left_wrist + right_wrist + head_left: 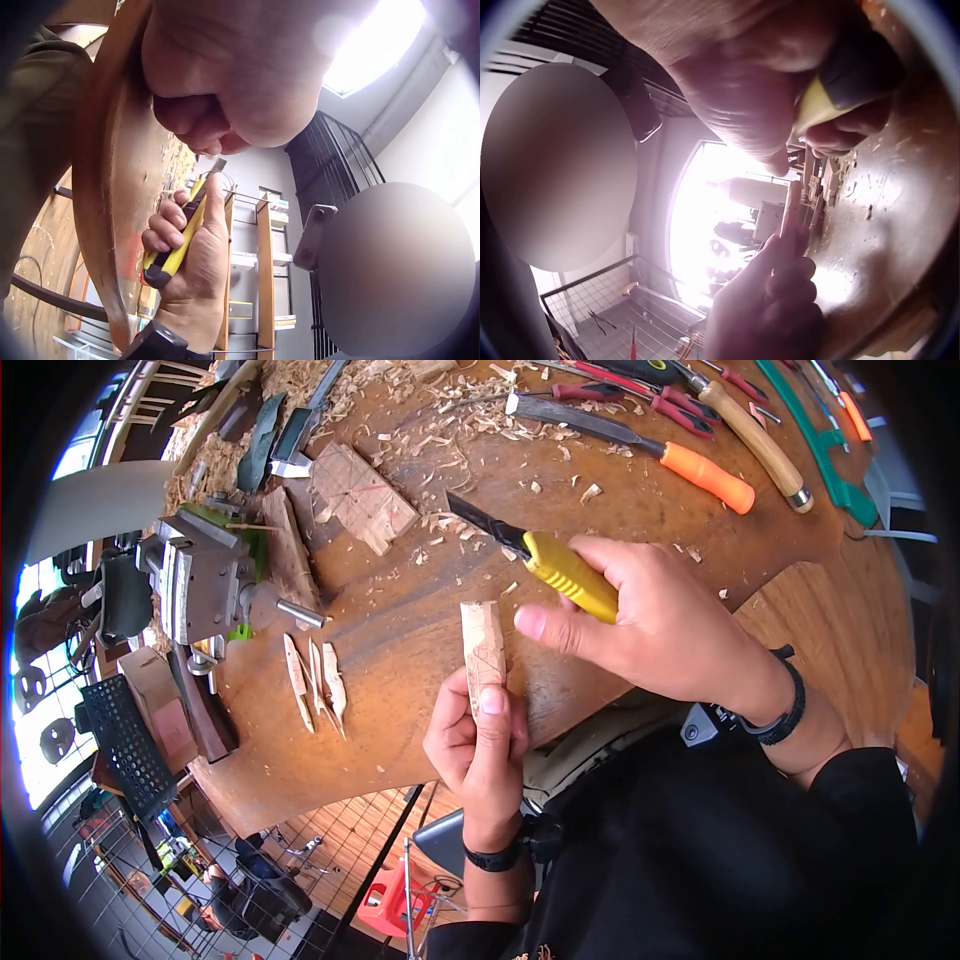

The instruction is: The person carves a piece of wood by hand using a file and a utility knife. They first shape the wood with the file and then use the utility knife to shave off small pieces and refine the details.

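My left hand [482, 745] grips the lower end of a small flat piece of wood [484, 635], thumb on its face, near the front edge of the bench. The wood stands up out of the fist, its top end roughly cut and pencil lines on its face. Just right of it, my right hand [655, 615] holds a yellow and black utility knife [572, 575] with the dark blade extended, pointing up and left. The blade is apart from the wood. In the left wrist view the knife [180, 244] lies across the right palm, fingers wrapped round its handle.
On the wooden bench [400, 710] lie slim wood slivers [318, 685], a marked board [362, 495] and many shavings. A metal vise [200, 580] stands at the left. An orange-handled chisel [700, 470], pliers [670, 405] and other tools lie along the far right.
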The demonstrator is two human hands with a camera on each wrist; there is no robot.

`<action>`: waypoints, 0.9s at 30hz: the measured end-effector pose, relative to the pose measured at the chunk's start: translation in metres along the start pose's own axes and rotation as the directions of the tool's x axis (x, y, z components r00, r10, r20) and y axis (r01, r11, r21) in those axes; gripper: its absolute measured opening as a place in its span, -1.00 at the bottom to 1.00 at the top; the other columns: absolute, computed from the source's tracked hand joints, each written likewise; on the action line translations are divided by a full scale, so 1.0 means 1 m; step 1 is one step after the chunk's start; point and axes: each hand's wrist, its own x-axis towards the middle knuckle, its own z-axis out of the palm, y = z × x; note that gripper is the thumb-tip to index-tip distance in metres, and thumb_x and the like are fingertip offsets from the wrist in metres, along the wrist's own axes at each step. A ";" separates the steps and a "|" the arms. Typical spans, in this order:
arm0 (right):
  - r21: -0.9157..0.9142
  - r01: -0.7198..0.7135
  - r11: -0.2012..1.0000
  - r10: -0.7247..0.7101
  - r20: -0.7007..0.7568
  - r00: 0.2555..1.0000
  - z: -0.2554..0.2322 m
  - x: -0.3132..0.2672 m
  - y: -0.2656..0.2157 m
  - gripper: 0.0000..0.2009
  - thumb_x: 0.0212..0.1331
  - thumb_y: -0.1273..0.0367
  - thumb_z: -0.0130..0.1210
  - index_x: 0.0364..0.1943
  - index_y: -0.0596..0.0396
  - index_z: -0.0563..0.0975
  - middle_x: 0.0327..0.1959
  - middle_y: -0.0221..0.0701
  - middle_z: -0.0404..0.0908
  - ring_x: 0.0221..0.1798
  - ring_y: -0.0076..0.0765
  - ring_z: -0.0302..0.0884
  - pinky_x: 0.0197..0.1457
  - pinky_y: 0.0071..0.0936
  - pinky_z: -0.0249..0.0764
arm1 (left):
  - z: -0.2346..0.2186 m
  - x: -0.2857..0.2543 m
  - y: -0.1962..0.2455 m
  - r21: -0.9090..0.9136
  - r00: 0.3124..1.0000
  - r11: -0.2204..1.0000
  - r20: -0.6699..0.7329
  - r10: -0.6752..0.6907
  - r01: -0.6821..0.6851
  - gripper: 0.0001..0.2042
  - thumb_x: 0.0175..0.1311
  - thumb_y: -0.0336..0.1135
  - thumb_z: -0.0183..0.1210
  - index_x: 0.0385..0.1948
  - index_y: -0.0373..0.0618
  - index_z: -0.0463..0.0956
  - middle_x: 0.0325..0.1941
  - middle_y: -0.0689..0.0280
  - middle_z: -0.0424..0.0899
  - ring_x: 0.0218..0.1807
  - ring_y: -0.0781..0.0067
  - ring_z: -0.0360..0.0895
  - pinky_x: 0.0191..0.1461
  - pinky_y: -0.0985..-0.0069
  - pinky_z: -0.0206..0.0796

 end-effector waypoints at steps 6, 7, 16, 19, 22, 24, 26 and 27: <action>0.396 0.047 0.917 -0.091 0.093 0.991 0.021 0.011 0.005 -0.62 0.15 0.16 0.49 -0.26 0.15 0.57 -0.43 -0.52 0.59 -0.33 -0.67 0.47 -0.24 -0.55 0.43 | -0.011 -0.002 0.000 -0.119 0.994 0.993 0.111 0.006 0.007 -0.73 0.55 -0.36 0.11 0.12 -0.36 0.46 -0.51 0.44 0.51 -0.58 0.78 0.27 -0.50 0.76 0.02; 0.379 0.045 0.924 -0.094 0.112 0.989 0.020 0.012 0.004 -0.62 0.15 0.16 0.49 -0.26 0.15 0.57 -0.43 -0.52 0.59 -0.33 -0.67 0.47 -0.24 -0.55 0.43 | -0.010 -0.003 0.002 -0.054 0.991 0.998 0.130 -0.029 0.036 -0.72 0.55 -0.36 0.12 0.13 -0.36 0.46 -0.50 0.44 0.52 -0.57 0.78 0.30 -0.48 0.76 0.05; 0.608 -0.233 0.759 0.085 0.262 0.961 0.017 0.023 0.005 -0.70 0.43 0.16 0.21 -0.33 0.11 0.59 -0.55 -0.44 0.60 -0.65 -0.75 0.31 -0.59 -0.69 0.17 | -0.012 -0.002 0.007 -0.009 0.969 0.993 0.217 -0.117 0.122 -0.72 0.54 -0.36 0.15 0.12 -0.37 0.49 -0.37 0.43 0.57 -0.38 0.74 0.45 -0.29 0.73 0.28; 0.617 -0.281 0.735 0.120 0.290 0.949 0.015 0.025 0.004 -0.69 0.40 0.15 0.25 -0.34 0.12 0.59 -0.56 -0.50 0.57 -0.59 -0.76 0.33 -0.52 -0.67 0.24 | -0.009 -0.001 0.009 -0.010 0.971 0.989 0.195 -0.141 0.145 -0.71 0.54 -0.36 0.15 0.13 -0.38 0.49 -0.36 0.43 0.58 -0.37 0.73 0.46 -0.28 0.71 0.30; 0.574 -0.270 0.773 0.112 0.295 0.949 0.018 0.025 0.002 -0.70 0.36 0.18 0.31 -0.33 0.14 0.58 -0.52 -0.50 0.58 -0.50 -0.72 0.41 -0.43 -0.65 0.33 | -0.008 0.000 0.010 -0.030 0.973 0.991 0.197 -0.123 0.131 -0.71 0.57 -0.33 0.12 0.13 -0.37 0.51 -0.36 0.41 0.59 -0.37 0.72 0.48 -0.29 0.71 0.31; 0.486 -0.266 0.832 0.131 0.294 0.947 0.017 0.025 0.003 -0.70 0.25 0.24 0.43 -0.29 0.18 0.57 -0.43 -0.51 0.61 -0.32 -0.68 0.51 -0.24 -0.62 0.44 | -0.008 0.000 0.011 0.021 0.974 0.994 0.197 -0.110 0.108 -0.69 0.61 -0.28 0.05 0.11 -0.36 0.53 -0.44 0.41 0.59 -0.45 0.75 0.43 -0.38 0.73 0.23; 0.482 -0.221 0.848 0.076 0.302 0.950 0.014 0.024 0.005 -0.69 0.23 0.26 0.44 -0.26 0.19 0.57 -0.40 -0.51 0.62 -0.29 -0.68 0.51 -0.21 -0.63 0.45 | -0.011 0.001 0.013 0.023 0.973 0.992 0.189 -0.130 0.128 -0.69 0.62 -0.27 0.03 0.12 -0.36 0.53 -0.47 0.41 0.58 -0.50 0.77 0.40 -0.42 0.73 0.19; 0.491 -0.178 0.853 0.025 0.301 0.953 0.013 0.024 0.005 -0.68 0.22 0.27 0.45 -0.23 0.20 0.57 -0.36 -0.51 0.63 -0.27 -0.68 0.52 -0.18 -0.63 0.46 | -0.012 0.002 0.013 0.039 0.969 0.988 0.192 -0.157 0.152 -0.68 0.63 -0.26 0.01 0.12 -0.36 0.54 -0.50 0.41 0.58 -0.55 0.78 0.36 -0.47 0.74 0.14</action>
